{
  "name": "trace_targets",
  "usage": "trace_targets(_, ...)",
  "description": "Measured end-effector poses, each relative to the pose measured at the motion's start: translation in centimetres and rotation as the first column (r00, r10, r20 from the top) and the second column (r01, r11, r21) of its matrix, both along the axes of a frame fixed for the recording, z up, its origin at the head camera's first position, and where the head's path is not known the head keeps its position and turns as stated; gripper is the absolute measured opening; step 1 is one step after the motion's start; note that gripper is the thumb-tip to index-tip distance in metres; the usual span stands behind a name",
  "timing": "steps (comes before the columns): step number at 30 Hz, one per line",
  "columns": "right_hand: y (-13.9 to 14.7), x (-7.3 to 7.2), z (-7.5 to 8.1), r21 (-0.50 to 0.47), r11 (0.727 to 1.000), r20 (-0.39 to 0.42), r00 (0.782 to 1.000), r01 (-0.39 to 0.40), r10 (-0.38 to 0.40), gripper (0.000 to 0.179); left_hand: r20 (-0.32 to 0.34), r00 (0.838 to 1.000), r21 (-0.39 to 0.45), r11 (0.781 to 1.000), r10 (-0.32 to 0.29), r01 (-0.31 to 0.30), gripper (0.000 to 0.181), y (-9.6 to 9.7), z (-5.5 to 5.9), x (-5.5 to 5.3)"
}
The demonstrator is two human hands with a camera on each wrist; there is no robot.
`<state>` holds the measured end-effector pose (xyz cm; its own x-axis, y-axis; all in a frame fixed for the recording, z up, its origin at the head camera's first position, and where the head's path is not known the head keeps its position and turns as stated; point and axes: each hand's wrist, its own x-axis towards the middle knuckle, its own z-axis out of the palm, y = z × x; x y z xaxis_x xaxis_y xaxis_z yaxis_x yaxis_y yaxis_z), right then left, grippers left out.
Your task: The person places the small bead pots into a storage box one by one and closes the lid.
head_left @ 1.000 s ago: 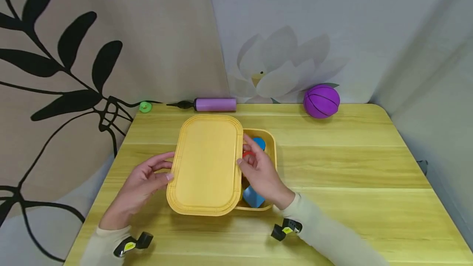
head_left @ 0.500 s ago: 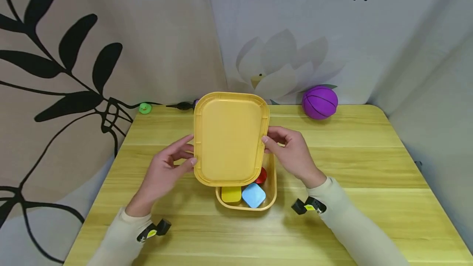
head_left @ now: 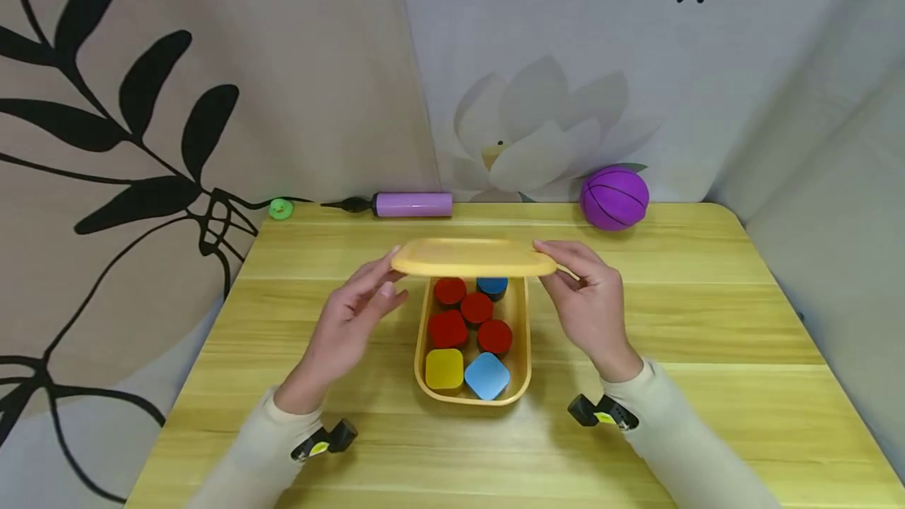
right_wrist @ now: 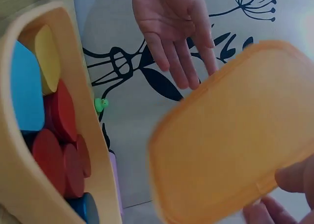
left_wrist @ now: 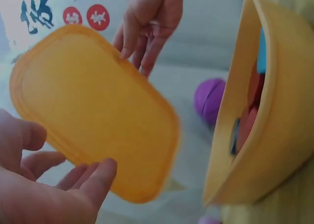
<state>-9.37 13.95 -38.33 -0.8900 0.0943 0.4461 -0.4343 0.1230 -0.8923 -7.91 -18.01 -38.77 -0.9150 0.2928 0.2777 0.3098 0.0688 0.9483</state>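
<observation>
A yellow rectangular lid (head_left: 474,258) is held up above the far end of a yellow box (head_left: 523,352), tilted so its near edge faces me. My right hand (head_left: 590,305) pinches the lid's right edge, thumb on one face and fingers on the other. At the opposite edge my left hand (head_left: 346,328) has its fingers extended, fingertips right at the rim and thumb apart from it. Inside the box lie several red blocks (head_left: 448,330), a yellow block (head_left: 444,369), a light blue block (head_left: 487,375) and a darker blue one (head_left: 492,287), partly covered by the lid.
Along the back edge of the wooden table (head_left: 707,415) are a small green toy duck (head_left: 280,209), a purple hand pump (head_left: 412,204) with a black nozzle, and a purple ball (head_left: 614,198). A patterned curtain (head_left: 318,85) hangs close behind.
The lid rises off the box and swings right and away, tipping from face-on to nearly edge-on. Both hands travel with it, and the blocks in the box come into sight.
</observation>
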Motion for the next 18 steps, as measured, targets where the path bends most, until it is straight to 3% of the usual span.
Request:
trace_targets(4, 0.4, 0.3, -0.7, -0.040, 0.999, 0.011, 1.000, 0.018, -0.018, 0.027, 0.151, 0.987, 0.146, 0.989, -0.054, 0.031, 0.048, 0.7, -0.3, -0.1)
trace_targets(9, 1.3, 0.6, -1.2, -0.056, 0.998, 0.060, 0.998, -0.002, 0.005, 0.025, 0.296, 0.955, 0.270, 0.962, -0.031, -0.052, 0.049, 2.0, -0.6, -0.7)
trace_targets(14, 1.7, 1.1, -1.8, -0.116, 0.990, 0.072, 0.993, -0.080, 0.089, 0.024, 0.359, 0.933, 0.322, 0.934, 0.035, -0.159, 0.043, 2.4, -0.7, -1.5)
trace_targets(18, 1.9, 1.6, -2.5, -0.218, 0.966, 0.105, 0.981, -0.136, 0.162, 0.028, 0.409, 0.911, 0.294, 0.939, 0.047, -0.180, 0.045, 1.8, -0.9, -1.7)
